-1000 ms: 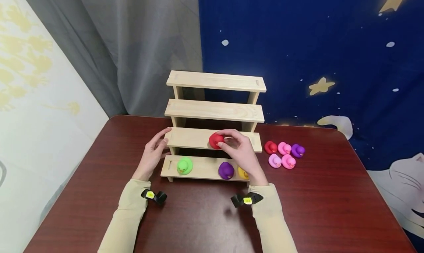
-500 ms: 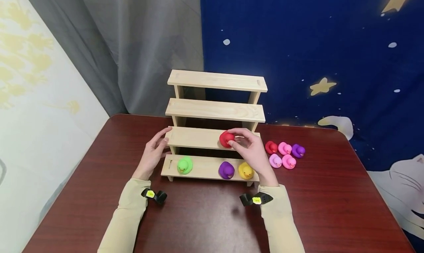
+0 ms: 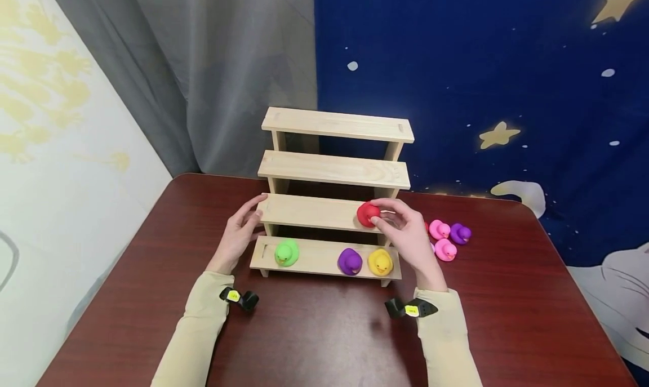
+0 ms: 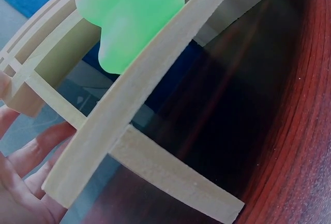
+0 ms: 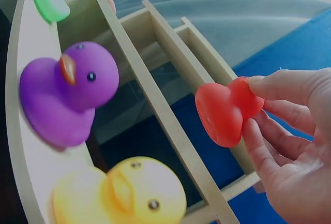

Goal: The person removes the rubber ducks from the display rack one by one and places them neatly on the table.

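I find the right hand [image 3: 412,238] with fingers clamped on the red toy duck [image 3: 367,213], at the second-lowest shelf's [image 3: 304,211] right end; a slipped pinch could topple the yellow toy duck [image 3: 380,262] below. Left hand [image 3: 235,236]: fingers apart.

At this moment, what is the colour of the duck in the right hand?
Red: the duck in the right hand shows best in the right wrist view.

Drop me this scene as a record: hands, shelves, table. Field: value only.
right hand: pinches red toy duck at second-lowest shelf's right end; shelf contact unclear
left hand: at that shelf's left end
stand: four-tier, pale wood
lowest shelf, left to right: green toy duck, purple toy duck, yellow toy duck
table: red-brown; bears two pink toy ducks, another purple one
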`<control>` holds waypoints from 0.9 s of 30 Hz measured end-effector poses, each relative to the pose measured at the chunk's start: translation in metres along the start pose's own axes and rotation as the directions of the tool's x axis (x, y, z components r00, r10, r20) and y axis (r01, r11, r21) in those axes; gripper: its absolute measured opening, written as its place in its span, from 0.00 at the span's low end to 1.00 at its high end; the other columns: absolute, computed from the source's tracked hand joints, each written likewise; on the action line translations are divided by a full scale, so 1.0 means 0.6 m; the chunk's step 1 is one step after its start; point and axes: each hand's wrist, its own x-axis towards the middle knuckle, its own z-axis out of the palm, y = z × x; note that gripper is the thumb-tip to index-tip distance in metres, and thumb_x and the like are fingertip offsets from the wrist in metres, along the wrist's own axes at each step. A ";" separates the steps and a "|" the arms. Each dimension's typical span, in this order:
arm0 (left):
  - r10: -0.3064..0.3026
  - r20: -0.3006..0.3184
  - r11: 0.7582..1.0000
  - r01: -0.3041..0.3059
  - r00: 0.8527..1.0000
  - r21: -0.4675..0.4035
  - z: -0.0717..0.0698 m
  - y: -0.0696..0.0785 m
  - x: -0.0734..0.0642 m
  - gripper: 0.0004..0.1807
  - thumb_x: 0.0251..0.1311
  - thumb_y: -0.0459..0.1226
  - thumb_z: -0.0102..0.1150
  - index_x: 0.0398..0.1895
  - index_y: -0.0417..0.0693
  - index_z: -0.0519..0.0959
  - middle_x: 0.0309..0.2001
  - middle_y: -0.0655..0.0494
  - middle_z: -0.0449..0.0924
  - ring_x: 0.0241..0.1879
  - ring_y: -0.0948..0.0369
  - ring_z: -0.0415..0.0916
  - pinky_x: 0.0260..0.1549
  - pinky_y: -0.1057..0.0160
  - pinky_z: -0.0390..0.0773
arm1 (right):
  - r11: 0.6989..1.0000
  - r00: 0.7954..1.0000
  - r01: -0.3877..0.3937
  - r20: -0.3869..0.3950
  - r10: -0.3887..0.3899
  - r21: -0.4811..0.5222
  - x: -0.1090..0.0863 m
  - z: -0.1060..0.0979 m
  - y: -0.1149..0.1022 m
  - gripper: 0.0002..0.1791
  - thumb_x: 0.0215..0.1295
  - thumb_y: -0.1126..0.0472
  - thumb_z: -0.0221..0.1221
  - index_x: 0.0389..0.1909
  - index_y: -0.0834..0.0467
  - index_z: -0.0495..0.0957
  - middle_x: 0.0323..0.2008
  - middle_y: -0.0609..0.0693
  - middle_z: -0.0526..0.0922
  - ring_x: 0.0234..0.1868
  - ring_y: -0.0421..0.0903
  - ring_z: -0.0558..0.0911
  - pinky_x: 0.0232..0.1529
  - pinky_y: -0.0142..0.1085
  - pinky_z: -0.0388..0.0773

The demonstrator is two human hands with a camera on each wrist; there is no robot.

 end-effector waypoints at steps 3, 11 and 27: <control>0.002 -0.001 1.000 -0.002 1.000 -0.012 -0.001 -0.001 0.001 0.25 0.74 0.41 0.47 0.72 0.52 0.64 0.55 0.37 0.72 0.49 0.62 0.77 0.48 0.47 0.76 | 1.000 1.000 -0.001 -0.010 0.000 -0.016 -0.002 -0.008 0.001 0.18 0.59 0.78 0.62 0.51 0.72 0.77 0.49 0.65 0.79 0.44 0.52 0.80 0.51 0.34 0.75; -0.007 -0.001 1.000 0.007 1.000 -0.012 -0.002 -0.003 0.001 0.24 0.74 0.40 0.47 0.72 0.51 0.64 0.56 0.36 0.72 0.49 0.62 0.77 0.49 0.42 0.74 | 0.999 0.999 -0.001 -0.035 0.000 -0.037 -0.013 -0.031 0.007 0.18 0.59 0.77 0.62 0.52 0.70 0.78 0.50 0.63 0.78 0.42 0.47 0.81 0.47 0.30 0.76; -0.003 0.000 1.000 0.003 1.000 0.000 -0.001 -0.001 0.001 0.25 0.73 0.45 0.48 0.71 0.56 0.65 0.55 0.38 0.72 0.51 0.59 0.77 0.48 0.46 0.75 | 0.997 0.995 -0.017 -0.102 0.009 -0.075 -0.029 -0.073 0.012 0.17 0.59 0.75 0.63 0.51 0.70 0.78 0.46 0.57 0.81 0.40 0.42 0.81 0.45 0.28 0.76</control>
